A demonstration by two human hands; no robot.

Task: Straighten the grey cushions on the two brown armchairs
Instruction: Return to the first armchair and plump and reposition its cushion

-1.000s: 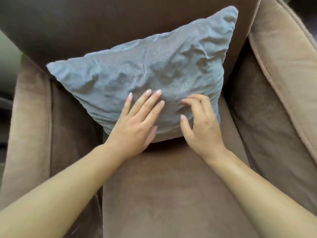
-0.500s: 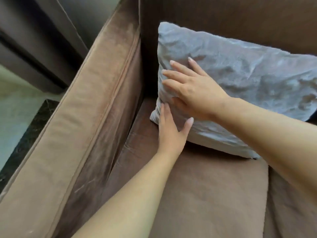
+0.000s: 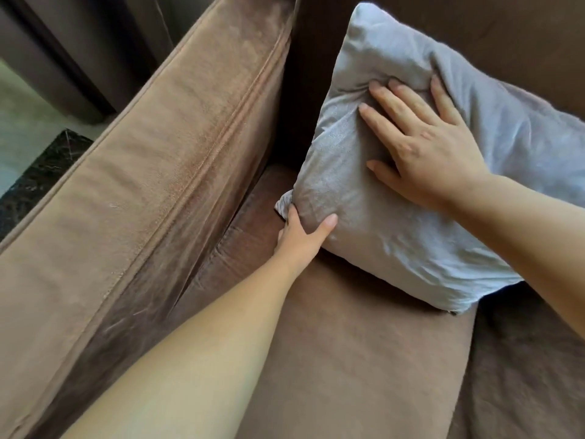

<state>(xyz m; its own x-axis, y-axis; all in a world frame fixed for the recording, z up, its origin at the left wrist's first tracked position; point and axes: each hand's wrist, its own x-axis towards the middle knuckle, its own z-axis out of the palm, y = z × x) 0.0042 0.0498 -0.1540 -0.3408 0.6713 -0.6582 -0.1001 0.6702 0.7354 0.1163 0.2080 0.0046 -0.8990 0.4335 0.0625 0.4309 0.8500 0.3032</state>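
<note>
Since half a second ago my right hand [image 3: 424,153] has slid higher up the grey cushion [image 3: 395,223], and my left hand [image 3: 300,236] has closed round its lower left corner instead of lying flat against the edge. I am seeing the cushion leaning against the dark backrest [image 3: 506,33] of the brown armchair [image 3: 348,359], its bottom edge resting on the seat, near the left armrest [image 3: 152,191] but not touching it. My left hand is pinching that corner, thumb on the front face, fingers tucked behind. My right hand is lying flat with fingers spread wide, pressing a dent into the fabric, gripping nothing. Beyond the armrest I am making out pale floor [image 3: 19,122] and a dark marbled strip [image 3: 41,172].
</note>
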